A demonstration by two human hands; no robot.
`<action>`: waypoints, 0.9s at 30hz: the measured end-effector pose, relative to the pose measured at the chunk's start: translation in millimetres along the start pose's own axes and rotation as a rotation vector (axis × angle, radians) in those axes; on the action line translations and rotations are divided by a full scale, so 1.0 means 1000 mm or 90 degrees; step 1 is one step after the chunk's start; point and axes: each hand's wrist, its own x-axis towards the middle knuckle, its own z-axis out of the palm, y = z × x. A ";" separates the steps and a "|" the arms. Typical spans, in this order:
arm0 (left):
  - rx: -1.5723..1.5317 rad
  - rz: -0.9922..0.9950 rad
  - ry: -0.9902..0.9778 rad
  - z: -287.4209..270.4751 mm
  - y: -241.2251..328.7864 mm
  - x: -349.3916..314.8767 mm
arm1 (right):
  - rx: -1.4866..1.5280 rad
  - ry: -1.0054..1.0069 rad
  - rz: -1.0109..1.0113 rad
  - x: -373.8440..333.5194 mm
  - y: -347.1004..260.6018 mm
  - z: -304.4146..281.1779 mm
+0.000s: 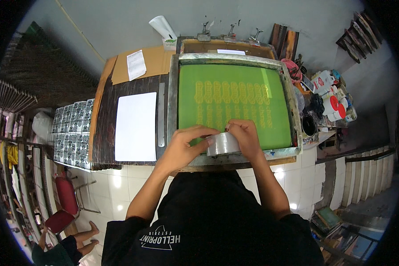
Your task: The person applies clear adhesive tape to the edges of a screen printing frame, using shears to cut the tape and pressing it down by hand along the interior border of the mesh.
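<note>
A roll of clear packing tape (224, 145) is held between my two hands, over the near edge of a framed printing screen. My left hand (193, 141) grips the roll's left side with thumb and fingers. My right hand (245, 136) is closed at the roll's upper right, its fingers bent in a pinch; whether a loose tape end sits in them is hidden. The screen's green mesh (239, 75) carries rows of pale yellow patterns, and its worn metal frame (174, 88) lies on the table.
Left of the frame are a metal ruler (161, 115), a white paper stack (136, 126) and cardboard (159, 62). Hinge clamps (231, 34) stand behind. Bottles and tubs (330, 99) crowd the right side. Printed sheets (73, 128) lie far left; another person's legs (86, 235) show lower left.
</note>
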 end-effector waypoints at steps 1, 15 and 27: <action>0.010 -0.009 0.002 -0.001 0.001 0.001 | 0.006 0.001 -0.003 0.000 0.001 0.001; 0.321 0.290 0.030 0.003 -0.017 0.003 | 0.021 -0.028 0.003 0.008 0.003 0.004; 0.276 0.108 -0.022 0.001 -0.015 0.017 | -0.273 0.067 -0.299 0.006 -0.008 0.016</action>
